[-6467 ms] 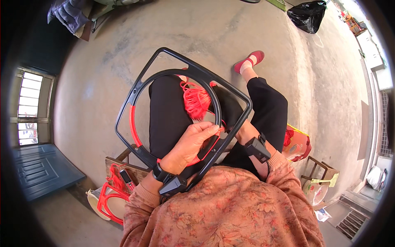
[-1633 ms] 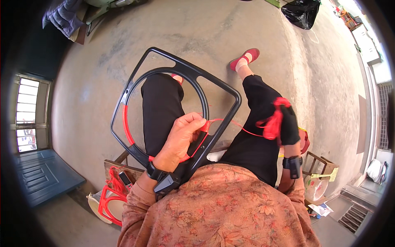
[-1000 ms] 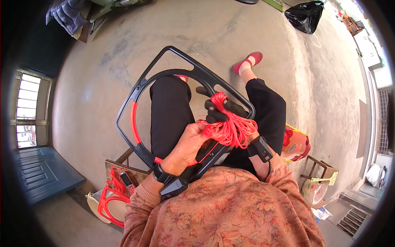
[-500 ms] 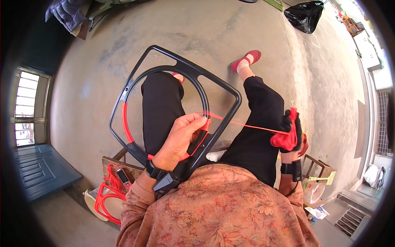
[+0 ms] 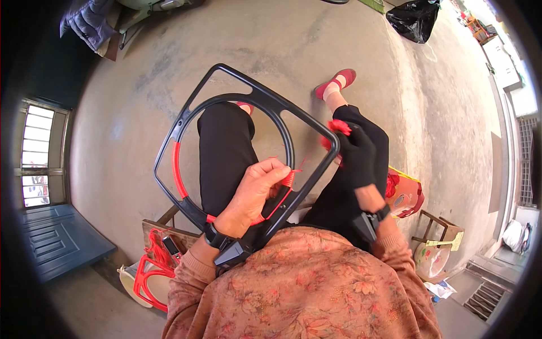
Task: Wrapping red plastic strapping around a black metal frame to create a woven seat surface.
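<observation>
A black angular frame (image 5: 307,116) with a round ring inside rests over my lap. Red cord (image 5: 176,169) covers parts of that ring at the left and along the bottom. My left hand (image 5: 257,189) is bare and pinches the ring's right side by the tight red windings (image 5: 288,179), thumb and forefinger together. My right hand (image 5: 359,158), in a black glove and somewhat blurred, is just right of the frame's right corner. It holds a bundle of red cord (image 5: 339,127), part of which lies behind the frame's edge.
At lower left, a red frame (image 5: 144,282), loose red cord (image 5: 155,246) and a dark handheld device (image 5: 170,245) lie by a wooden stool. A red bag (image 5: 405,195) and another wooden stool (image 5: 435,226) stand at right. A black plastic bag (image 5: 415,21) lies far right.
My right hand has come left and up with the red cord bundle, from beside my right knee to the frame's right corner. The stretched cord line no longer shows. My left hand keeps its pinch.
</observation>
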The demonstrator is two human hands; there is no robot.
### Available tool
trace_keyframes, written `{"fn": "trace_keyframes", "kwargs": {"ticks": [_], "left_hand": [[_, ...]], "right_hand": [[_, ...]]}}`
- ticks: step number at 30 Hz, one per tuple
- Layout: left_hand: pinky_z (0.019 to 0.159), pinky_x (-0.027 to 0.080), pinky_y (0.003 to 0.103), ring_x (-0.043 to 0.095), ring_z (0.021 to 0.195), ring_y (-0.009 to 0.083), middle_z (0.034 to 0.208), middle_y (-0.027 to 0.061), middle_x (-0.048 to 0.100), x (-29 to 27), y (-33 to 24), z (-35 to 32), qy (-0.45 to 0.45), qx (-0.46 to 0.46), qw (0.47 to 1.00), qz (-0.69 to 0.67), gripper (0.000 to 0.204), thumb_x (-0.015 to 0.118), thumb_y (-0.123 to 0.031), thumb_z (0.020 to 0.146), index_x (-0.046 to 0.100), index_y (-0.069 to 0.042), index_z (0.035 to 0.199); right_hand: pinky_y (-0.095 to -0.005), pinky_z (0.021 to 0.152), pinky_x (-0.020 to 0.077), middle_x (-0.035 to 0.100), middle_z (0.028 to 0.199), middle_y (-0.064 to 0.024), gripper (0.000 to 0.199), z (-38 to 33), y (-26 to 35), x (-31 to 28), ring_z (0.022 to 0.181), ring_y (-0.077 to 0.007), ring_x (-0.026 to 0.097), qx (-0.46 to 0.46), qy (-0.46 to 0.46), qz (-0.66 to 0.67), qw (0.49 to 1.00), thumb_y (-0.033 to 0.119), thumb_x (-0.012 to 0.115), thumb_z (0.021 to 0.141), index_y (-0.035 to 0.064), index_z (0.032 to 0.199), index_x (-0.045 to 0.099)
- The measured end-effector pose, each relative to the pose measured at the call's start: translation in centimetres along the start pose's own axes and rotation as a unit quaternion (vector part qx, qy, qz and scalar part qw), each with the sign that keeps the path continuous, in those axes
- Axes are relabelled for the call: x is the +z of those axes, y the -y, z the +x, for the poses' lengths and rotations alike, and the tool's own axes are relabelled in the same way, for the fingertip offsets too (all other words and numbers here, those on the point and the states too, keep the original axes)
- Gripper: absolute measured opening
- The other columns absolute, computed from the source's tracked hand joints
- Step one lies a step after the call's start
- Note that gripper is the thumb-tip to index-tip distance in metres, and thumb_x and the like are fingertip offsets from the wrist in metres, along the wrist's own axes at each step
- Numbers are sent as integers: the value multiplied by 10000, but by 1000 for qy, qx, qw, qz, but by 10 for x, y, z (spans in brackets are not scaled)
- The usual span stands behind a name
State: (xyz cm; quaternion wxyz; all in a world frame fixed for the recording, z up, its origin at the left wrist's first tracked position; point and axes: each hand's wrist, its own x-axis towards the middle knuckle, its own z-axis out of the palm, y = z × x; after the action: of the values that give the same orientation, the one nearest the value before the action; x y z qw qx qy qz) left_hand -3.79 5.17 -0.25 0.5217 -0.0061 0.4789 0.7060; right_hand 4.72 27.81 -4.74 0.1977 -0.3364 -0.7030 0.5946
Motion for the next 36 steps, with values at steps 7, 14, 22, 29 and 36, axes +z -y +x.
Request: {"fn": "trace_keyframes", "kwargs": {"ticks": [7,14,22,29,36], "left_hand": [[666,530,231,625,753,88,853,9,645,-1,6,-2,18,-27,999,-27,107,607,-143,921,633,-51,970],[583,448,184,588,709,34,867,-36,656,-9,25,3,-29,68,997,-21,162,638,-127,892,641,-73,1044],[559,465,166,583,664,29,815,-20,644,4,0,-3,-32,34,998,-38,149,607,-158,923,672,-31,969],[603,509,199,585,670,45,779,-11,625,-1,-5,-5,-33,20,999,-24,154,597,-183,931,644,-39,905],[511,473,172,577,594,32,720,-29,617,2,-2,0,-44,22,999,-22,135,591,-181,933,629,-72,862]], "right_hand": [[-270,858,462,600,1135,-76,356,-14,25,77,1008,-128,554,12,303,228,925,131,523,943,-9,1270,511],[-308,830,474,601,1019,-107,520,-7,50,75,859,-172,589,186,437,561,678,255,627,879,-53,1270,475],[-342,925,466,600,1100,-100,336,-12,-5,24,1011,-200,583,132,231,480,836,206,539,946,6,1216,525],[-307,867,471,590,1138,-82,384,-31,-18,-100,989,-171,587,84,130,494,856,306,479,978,36,1250,510],[-255,780,470,613,1053,-45,334,-34,-24,-117,879,-112,583,89,38,299,949,269,526,964,31,1195,567]]}}
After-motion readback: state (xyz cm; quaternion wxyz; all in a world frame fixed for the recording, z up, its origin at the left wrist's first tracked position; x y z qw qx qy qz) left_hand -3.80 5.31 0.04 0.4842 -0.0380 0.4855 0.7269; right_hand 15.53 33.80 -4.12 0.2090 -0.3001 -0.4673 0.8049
